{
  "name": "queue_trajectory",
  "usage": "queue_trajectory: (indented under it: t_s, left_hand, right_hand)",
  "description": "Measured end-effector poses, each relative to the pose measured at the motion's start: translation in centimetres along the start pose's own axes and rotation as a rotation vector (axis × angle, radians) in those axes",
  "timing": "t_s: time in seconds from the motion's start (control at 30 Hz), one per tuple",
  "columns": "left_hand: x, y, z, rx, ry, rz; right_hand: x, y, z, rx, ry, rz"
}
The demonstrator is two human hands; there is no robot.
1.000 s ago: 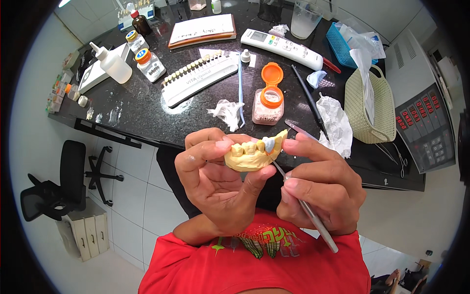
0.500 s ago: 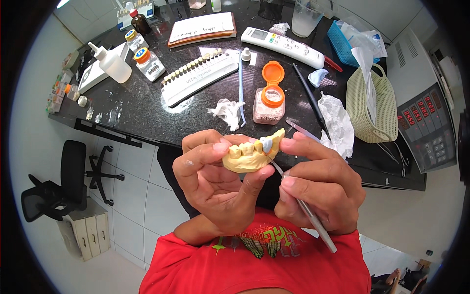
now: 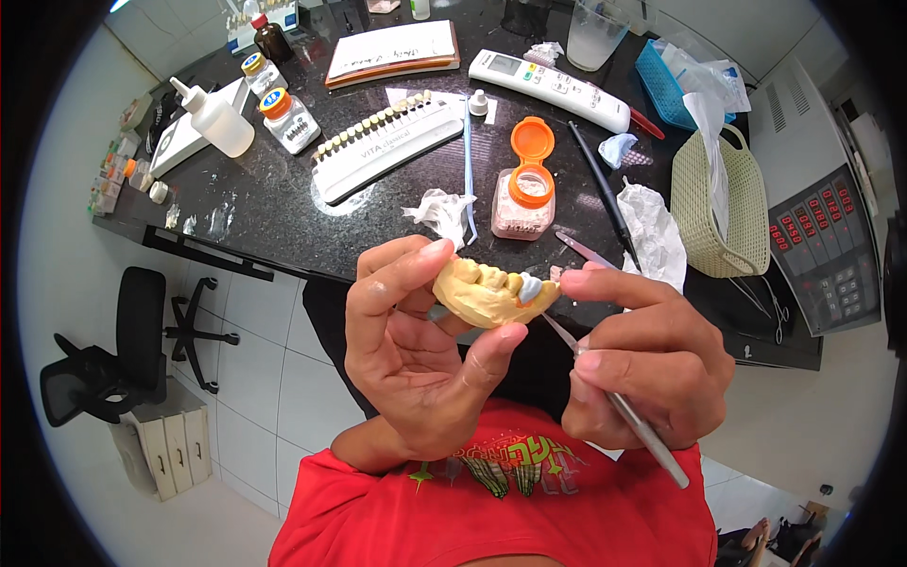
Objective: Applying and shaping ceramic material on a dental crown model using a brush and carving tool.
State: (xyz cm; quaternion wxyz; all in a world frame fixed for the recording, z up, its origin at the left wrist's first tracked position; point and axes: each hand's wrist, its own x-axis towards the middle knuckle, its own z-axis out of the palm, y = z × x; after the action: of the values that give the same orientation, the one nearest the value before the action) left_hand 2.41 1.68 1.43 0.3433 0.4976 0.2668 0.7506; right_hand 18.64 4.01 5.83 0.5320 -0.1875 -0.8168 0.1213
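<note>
We see a cream-yellow dental model (image 3: 484,300), teeth uppermost, one tooth (image 3: 531,287) grey-blue above an orange patch (image 3: 521,304). Below and right of the model, we see a silver tool (image 3: 647,438) slanting, its thin tip near the model's underside; contact is unclear.

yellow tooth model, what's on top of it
Atop the yellow tooth model are yellow teeth and one blue-grey tooth toward its right end. A fingertip of the left hand sits at the left end, hiding whatever lies under it.
</note>
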Motion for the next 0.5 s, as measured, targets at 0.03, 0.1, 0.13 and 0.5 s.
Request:
queue_trajectory:
  t_s: [0.03,0.1,0.13,0.5]
  left_hand:
    - [0.03,0.06,-0.07,0.0,0.001,-0.001]
    - [0.08,0.29,-0.2,0.02,-0.024,-0.026]
    - [0.12,0.37,-0.17,0.019,-0.024,-0.027]
    - [0.22,0.14,0.0,0.034,-0.029,0.029]
  right_hand:
    - [0.08,0.08,-0.12,0.006,-0.021,-0.006]
    - [0.42,-0.11,-0.64,-0.003,-0.064,-0.01]
    - [0.55,-0.21,-0.82,-0.012,-0.106,-0.015]
    - [0.47,-0.14,-0.93,-0.047,-0.118,-0.021]
